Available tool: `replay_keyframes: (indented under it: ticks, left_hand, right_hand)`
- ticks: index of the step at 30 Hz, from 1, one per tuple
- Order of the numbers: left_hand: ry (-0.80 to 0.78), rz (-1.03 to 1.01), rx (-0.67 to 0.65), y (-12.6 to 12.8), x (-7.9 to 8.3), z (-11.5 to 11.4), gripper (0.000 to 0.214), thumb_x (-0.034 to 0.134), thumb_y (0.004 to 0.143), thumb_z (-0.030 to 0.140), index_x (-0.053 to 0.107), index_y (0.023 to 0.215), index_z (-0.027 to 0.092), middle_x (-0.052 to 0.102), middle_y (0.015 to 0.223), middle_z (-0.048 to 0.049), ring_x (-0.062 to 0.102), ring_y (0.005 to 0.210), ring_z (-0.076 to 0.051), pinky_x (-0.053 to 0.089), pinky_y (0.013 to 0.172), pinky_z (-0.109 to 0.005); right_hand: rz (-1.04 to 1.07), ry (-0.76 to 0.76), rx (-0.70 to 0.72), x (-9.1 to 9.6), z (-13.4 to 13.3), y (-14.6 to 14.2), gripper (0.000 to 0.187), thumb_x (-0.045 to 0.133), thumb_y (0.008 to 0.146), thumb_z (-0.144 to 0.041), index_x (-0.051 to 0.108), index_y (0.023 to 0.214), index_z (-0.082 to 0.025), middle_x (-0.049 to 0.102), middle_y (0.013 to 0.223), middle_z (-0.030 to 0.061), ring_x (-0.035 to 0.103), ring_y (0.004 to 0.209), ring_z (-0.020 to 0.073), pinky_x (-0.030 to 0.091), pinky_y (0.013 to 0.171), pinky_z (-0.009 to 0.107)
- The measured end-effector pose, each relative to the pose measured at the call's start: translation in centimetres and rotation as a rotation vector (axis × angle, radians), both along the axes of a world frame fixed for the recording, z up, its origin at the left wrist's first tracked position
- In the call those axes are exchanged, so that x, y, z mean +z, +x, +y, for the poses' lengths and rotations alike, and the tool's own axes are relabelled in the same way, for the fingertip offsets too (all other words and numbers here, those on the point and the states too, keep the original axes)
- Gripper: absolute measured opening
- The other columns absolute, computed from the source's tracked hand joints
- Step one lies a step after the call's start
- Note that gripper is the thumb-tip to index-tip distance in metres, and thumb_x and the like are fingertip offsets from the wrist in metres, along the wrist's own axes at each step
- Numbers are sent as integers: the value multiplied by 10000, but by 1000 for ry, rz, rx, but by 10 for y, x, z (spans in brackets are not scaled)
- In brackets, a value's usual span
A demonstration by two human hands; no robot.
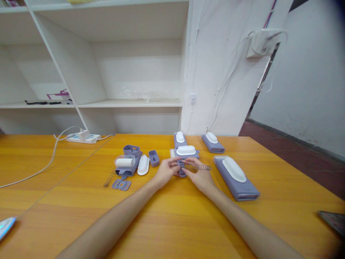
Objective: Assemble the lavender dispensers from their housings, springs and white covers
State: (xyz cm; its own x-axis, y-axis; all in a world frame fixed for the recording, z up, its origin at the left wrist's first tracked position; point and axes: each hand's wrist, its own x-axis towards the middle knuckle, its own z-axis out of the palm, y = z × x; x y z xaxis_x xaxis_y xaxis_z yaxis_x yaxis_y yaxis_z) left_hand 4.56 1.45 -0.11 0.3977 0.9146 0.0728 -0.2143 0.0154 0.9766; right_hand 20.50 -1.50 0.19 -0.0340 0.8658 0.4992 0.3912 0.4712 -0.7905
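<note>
My left hand [166, 170] and my right hand [199, 176] meet over the middle of the table, fingers closed around a small purple-grey slotted plastic piece [181, 169]. A long coil spring [201, 167] runs from that piece across my right hand and sticks out to the right; whether the fingers pinch it is hard to see. Just behind my hands lies a purple-grey case with a white oval part [185, 150] on top. To the left are a second spring [109, 178], a flat slotted plate [122, 184], a loose white oval part [143, 165] and a small purple-grey cup [153, 158].
Left of centre, a purple-grey case [132, 171] holds a white roll [125, 162]. More cases with white tops stand at the right [237, 180] and back [213, 143]. A power strip [84, 136] with cables is at the back left, a phone [332, 219] at the right edge.
</note>
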Motion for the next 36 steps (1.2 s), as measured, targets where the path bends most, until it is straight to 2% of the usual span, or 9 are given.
replay_keyframes:
  ticks: [6,14,19,27,31,36]
  left_hand:
    - [-25,-27,-8,1,0,1,581,702,665,254,509,1181,70,670,900,-124,635,667,-158,533,646,-310]
    - [-67,-40,74,2,-2,1,507,707,637,210,551,1100,76,656,766,-66,615,609,-134,533,615,-295]
    - [-90,-50,73,2,0,1,527,721,610,174,548,1097,74,660,807,-82,629,634,-147,535,638,-314]
    - [-109,-75,96,2,1,1,523,740,591,150,557,1075,73,670,826,-102,645,670,-166,537,658,-317]
    - [-107,-102,89,1,0,2,534,756,571,152,561,1062,75,671,828,-101,642,679,-163,532,667,-309]
    - [-114,-115,95,1,0,1,541,765,545,143,571,1046,78,670,856,-104,636,687,-153,521,657,-280]
  right_hand:
    - [-9,15,80,0,0,0,289,586,717,-195,588,1006,-219,662,998,37,612,949,194,470,861,345]
    - [-158,69,-122,-5,2,-4,229,634,691,-311,608,900,-222,661,907,30,610,868,210,470,815,357]
    - [-149,18,-88,-3,1,-3,173,583,720,-279,598,884,-228,670,880,21,621,842,206,476,782,330]
    - [-150,59,-54,-2,1,-3,162,576,709,-206,596,866,-244,657,846,9,615,813,196,483,756,311]
    - [-197,95,-76,-4,2,-3,177,583,710,-224,590,885,-240,645,885,21,599,850,209,464,790,339]
    - [-186,76,-31,-6,1,-2,167,586,716,-225,574,883,-226,644,935,14,589,895,197,447,815,342]
